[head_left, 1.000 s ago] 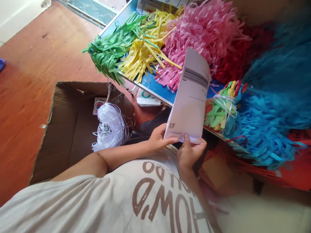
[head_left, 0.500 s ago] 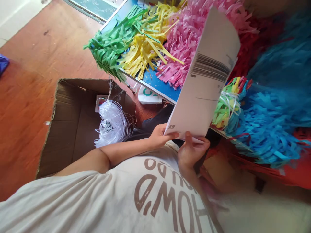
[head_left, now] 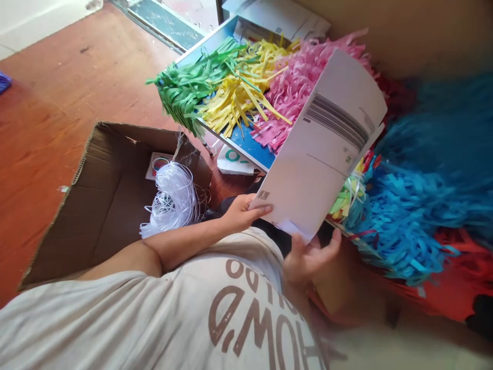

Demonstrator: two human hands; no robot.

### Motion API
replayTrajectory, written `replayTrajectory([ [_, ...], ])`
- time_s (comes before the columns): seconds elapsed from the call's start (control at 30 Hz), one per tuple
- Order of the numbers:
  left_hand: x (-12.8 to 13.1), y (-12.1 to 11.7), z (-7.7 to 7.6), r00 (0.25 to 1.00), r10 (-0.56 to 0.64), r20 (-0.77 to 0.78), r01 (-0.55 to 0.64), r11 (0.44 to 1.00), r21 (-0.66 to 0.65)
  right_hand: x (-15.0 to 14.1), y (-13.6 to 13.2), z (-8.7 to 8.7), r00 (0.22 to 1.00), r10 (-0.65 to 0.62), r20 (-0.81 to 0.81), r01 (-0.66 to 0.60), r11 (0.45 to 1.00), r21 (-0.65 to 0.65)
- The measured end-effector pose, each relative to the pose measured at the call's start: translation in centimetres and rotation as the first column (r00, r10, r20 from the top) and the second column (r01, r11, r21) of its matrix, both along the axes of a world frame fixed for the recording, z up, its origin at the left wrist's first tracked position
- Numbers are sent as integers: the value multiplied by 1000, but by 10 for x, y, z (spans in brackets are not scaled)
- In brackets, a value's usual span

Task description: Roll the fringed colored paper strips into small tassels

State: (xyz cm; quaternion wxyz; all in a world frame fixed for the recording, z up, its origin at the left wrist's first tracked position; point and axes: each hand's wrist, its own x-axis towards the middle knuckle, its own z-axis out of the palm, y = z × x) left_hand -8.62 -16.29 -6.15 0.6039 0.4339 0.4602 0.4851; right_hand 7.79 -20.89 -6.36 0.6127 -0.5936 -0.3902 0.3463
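My left hand [head_left: 242, 211] pinches the lower left corner of white printed sheets [head_left: 304, 174], thumb on top and fingers behind. The sheets stand tilted up from my lap, with dark printed lines across the upper part; their far end curls. My right hand [head_left: 314, 257] is at their bottom edge, palm up, thumb and fingers spread apart. The corner of the sheets reaches down to these fingers, and I cannot tell whether they touch. Just beyond the sheets lies a multicoloured bundle of strips [head_left: 346, 198] tied with white ribbon.
Green [head_left: 196, 85], yellow [head_left: 231, 100] and pink fringed strips [head_left: 300, 77] lie on a blue table [head_left: 248, 149]. Blue strips [head_left: 408, 216] are heaped at right. A cardboard box [head_left: 103, 185] on the left holds tangled white ribbon [head_left: 173, 195]. More papers [head_left: 281, 20] lie at the back.
My right hand has loosened from the bottom edge of the sheets, its fingers spreading and dropping lower. The sheets have tipped lower, still in my left hand. The view has shifted slightly.
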Motion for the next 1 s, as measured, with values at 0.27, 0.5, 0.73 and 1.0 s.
replayTrajectory([
  [0.27,-2,0,22,940,12,340,17,997,-80,-10,4,26,986,-75,-147,65,995,-75],
  [0.5,32,-8,24,897,39,441,-20,999,-48,-23,3,26,993,-90,-76,91,996,13],
  [0.73,-46,51,114,859,-219,-463,440,778,449,41,-26,108,618,712,334,-728,679,-99],
  [1.0,-14,90,166,381,-105,-919,876,360,322,44,64,134,713,373,593,-429,902,-51],
])
